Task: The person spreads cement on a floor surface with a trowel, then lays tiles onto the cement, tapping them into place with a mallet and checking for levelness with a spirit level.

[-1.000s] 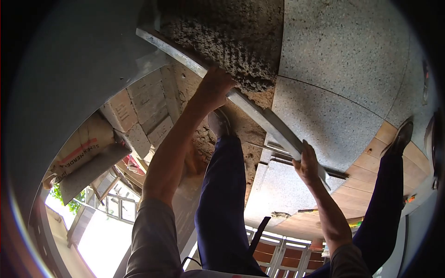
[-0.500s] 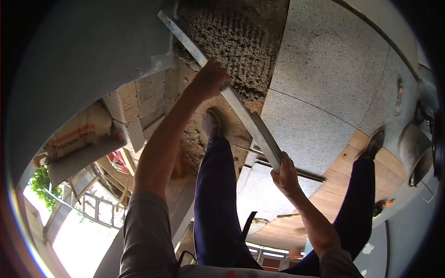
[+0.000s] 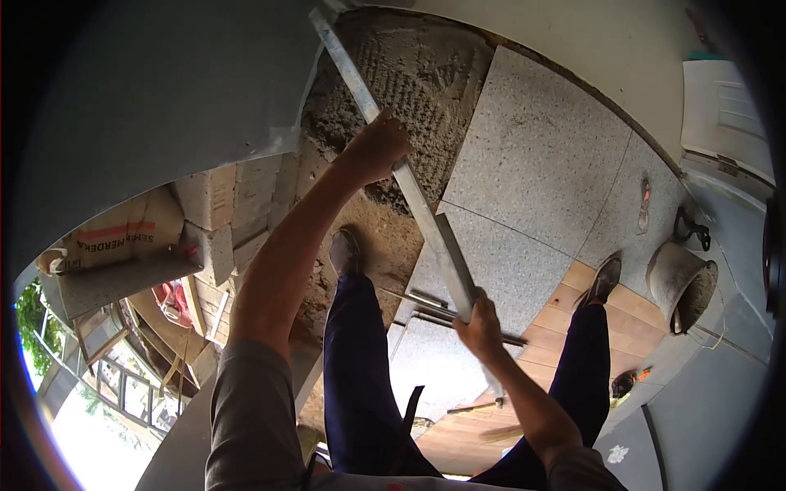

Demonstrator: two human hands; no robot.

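A long metal straightedge bar (image 3: 424, 214) runs slantwise from the top left towards the centre. My left hand (image 3: 378, 147) is wrapped round its upper half, and my right hand (image 3: 481, 326) grips its lower end. Beneath the bar's upper part lies wet, ridged mortar (image 3: 409, 90). Large speckled grey tiles (image 3: 540, 147) lie to the right of the mortar, and the bar passes above their edge. My feet stand apart, the left shoe (image 3: 345, 252) on sandy ground and the right shoe (image 3: 604, 280) by wood-look tiles (image 3: 565, 315).
A bucket (image 3: 681, 282) stands at the right, with a trowel-like tool (image 3: 644, 204) on the tiles nearby. Pale blocks (image 3: 211, 199) and a cement sack (image 3: 131, 229) are at the left. Metal bars (image 3: 467, 317) and a hammer (image 3: 476, 407) lie between my legs. Walls border both sides.
The view has shifted, showing more of the mortar, far wall and bucket. Both hands keep hold of the bar, which now appears slightly steeper.
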